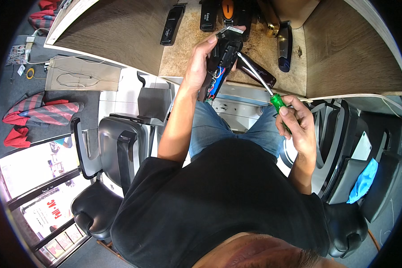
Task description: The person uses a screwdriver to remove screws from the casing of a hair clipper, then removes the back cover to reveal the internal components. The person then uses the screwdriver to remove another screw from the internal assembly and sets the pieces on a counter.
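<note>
An opened black hair clipper [226, 54] rests in my left hand [195, 71], its metal blade end pointing away from me. Its inside shows a blue battery [216, 82] with thin red and white wires. My right hand [300, 124] is closed around the green handle of a screwdriver [276, 102]. The steel shaft slants up to the left, and its tip is at the clipper's right edge; whether they touch I cannot tell. Beneath the shaft, a dark, glossy elongated piece [259, 73] lies at the shelf's front edge.
Several clippers stand or lie on the worn shelf [178, 62], among them a black one [172, 27], an orange-and-black one [228, 10] and a dark trimmer [284, 49]. Wooden panels [353, 53] flank it. Black chairs [114, 143] are on both sides; a striped cloth [44, 114] lies left.
</note>
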Action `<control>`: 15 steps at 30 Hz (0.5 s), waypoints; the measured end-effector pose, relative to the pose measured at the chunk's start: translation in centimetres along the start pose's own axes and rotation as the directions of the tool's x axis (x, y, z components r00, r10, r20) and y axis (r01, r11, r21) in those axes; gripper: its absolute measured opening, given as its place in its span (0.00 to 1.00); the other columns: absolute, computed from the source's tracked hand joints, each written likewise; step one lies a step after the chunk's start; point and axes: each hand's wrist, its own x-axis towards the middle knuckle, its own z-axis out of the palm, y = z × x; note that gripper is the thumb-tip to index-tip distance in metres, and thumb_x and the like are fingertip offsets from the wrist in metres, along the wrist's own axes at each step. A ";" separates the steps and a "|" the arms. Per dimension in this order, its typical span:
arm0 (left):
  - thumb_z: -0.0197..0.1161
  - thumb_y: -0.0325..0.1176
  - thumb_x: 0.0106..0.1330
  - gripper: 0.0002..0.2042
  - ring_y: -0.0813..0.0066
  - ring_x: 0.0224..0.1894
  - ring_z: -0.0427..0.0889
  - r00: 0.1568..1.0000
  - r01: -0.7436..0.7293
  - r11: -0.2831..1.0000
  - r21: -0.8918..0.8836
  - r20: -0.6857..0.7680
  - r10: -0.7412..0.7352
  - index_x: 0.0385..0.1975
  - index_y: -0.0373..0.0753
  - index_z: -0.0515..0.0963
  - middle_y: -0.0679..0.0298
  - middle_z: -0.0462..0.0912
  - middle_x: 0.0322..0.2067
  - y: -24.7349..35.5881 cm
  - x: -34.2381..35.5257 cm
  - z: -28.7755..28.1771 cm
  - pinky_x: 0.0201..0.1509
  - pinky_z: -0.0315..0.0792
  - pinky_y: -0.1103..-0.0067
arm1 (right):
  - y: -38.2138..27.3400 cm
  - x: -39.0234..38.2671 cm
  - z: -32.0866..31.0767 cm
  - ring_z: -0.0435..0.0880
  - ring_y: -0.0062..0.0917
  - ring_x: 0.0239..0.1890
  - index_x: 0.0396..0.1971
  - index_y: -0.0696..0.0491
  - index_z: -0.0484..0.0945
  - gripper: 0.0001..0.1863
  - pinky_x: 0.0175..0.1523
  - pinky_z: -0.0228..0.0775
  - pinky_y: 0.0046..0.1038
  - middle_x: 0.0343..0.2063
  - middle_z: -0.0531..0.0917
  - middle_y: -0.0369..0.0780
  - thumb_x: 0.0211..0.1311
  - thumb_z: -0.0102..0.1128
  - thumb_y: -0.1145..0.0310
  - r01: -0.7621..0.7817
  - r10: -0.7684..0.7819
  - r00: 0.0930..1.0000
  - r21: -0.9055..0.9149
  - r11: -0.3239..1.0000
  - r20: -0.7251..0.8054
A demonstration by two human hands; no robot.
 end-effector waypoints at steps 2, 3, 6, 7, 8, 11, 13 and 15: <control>0.37 0.55 0.77 0.33 0.81 0.25 0.81 0.999 0.002 1.000 -0.009 -0.036 -0.003 0.67 0.36 0.74 0.63 0.84 0.27 0.0 0.0 0.3 0.28 0.75 0.84 | 0.0 0.0 0.0 0.65 0.09 0.15 0.52 0.58 0.77 0.14 0.22 0.51 0.16 0.17 0.76 0.32 0.79 0.59 0.62 0.004 -0.004 1.000 0.000 1.000 0.002; 0.37 0.55 0.77 0.33 0.81 0.25 0.81 0.999 0.002 1.000 -0.009 -0.035 -0.003 0.67 0.36 0.74 0.63 0.84 0.27 0.0 0.0 0.3 0.28 0.75 0.84 | 0.0 0.0 0.0 0.65 0.09 0.15 0.52 0.58 0.77 0.14 0.22 0.51 0.16 0.17 0.76 0.32 0.79 0.59 0.62 0.004 -0.004 1.000 0.000 1.000 0.002; 0.37 0.56 0.77 0.34 0.82 0.24 0.80 1.000 0.008 1.000 -0.004 -0.006 -0.008 0.68 0.36 0.74 0.63 0.84 0.26 0.1 -0.1 0.1 0.27 0.73 0.84 | -0.1 0.0 0.1 0.65 0.09 0.15 0.52 0.58 0.77 0.14 0.22 0.51 0.16 0.17 0.76 0.32 0.79 0.59 0.62 -0.007 0.007 1.000 0.003 1.000 -0.001; 0.36 0.56 0.76 0.34 0.82 0.24 0.80 1.000 0.011 1.000 0.008 -0.006 -0.011 0.68 0.36 0.74 0.63 0.84 0.26 0.2 -0.1 0.1 0.26 0.73 0.84 | -0.1 0.0 0.0 0.65 0.09 0.15 0.52 0.58 0.77 0.15 0.22 0.51 0.16 0.17 0.76 0.32 0.79 0.59 0.62 -0.003 0.003 1.000 0.004 1.000 0.001; 0.36 0.56 0.76 0.34 0.82 0.24 0.80 1.000 0.014 1.000 0.019 -0.006 -0.014 0.68 0.36 0.74 0.64 0.84 0.25 0.2 -0.1 0.1 0.26 0.72 0.84 | -0.1 0.0 0.0 0.65 0.09 0.15 0.52 0.58 0.77 0.15 0.22 0.51 0.16 0.17 0.76 0.32 0.79 0.59 0.62 0.000 0.000 1.000 0.005 1.000 0.003; 0.36 0.56 0.76 0.34 0.82 0.24 0.80 1.000 0.018 0.999 0.026 0.000 -0.018 0.68 0.36 0.74 0.63 0.84 0.26 0.5 -0.1 0.1 0.27 0.73 0.84 | 0.0 0.0 0.1 0.65 0.09 0.15 0.52 0.58 0.77 0.15 0.22 0.51 0.16 0.16 0.76 0.32 0.79 0.59 0.62 -0.006 0.006 1.000 0.000 1.000 -0.007; 0.36 0.56 0.76 0.34 0.82 0.25 0.80 0.999 0.023 1.000 0.010 -0.027 -0.023 0.68 0.36 0.74 0.63 0.84 0.26 0.3 -0.2 0.4 0.27 0.73 0.84 | -0.1 0.0 0.1 0.65 0.09 0.15 0.51 0.58 0.77 0.15 0.22 0.51 0.16 0.16 0.76 0.32 0.79 0.59 0.62 -0.007 0.007 1.000 -0.007 1.000 -0.008; 0.36 0.55 0.77 0.34 0.82 0.25 0.80 0.998 0.027 1.000 -0.005 -0.053 -0.027 0.68 0.35 0.74 0.63 0.84 0.27 0.1 -0.1 0.6 0.27 0.73 0.84 | 0.0 0.0 0.1 0.64 0.09 0.15 0.51 0.58 0.78 0.15 0.22 0.51 0.16 0.16 0.76 0.32 0.79 0.59 0.61 -0.007 0.007 1.000 -0.013 1.000 -0.009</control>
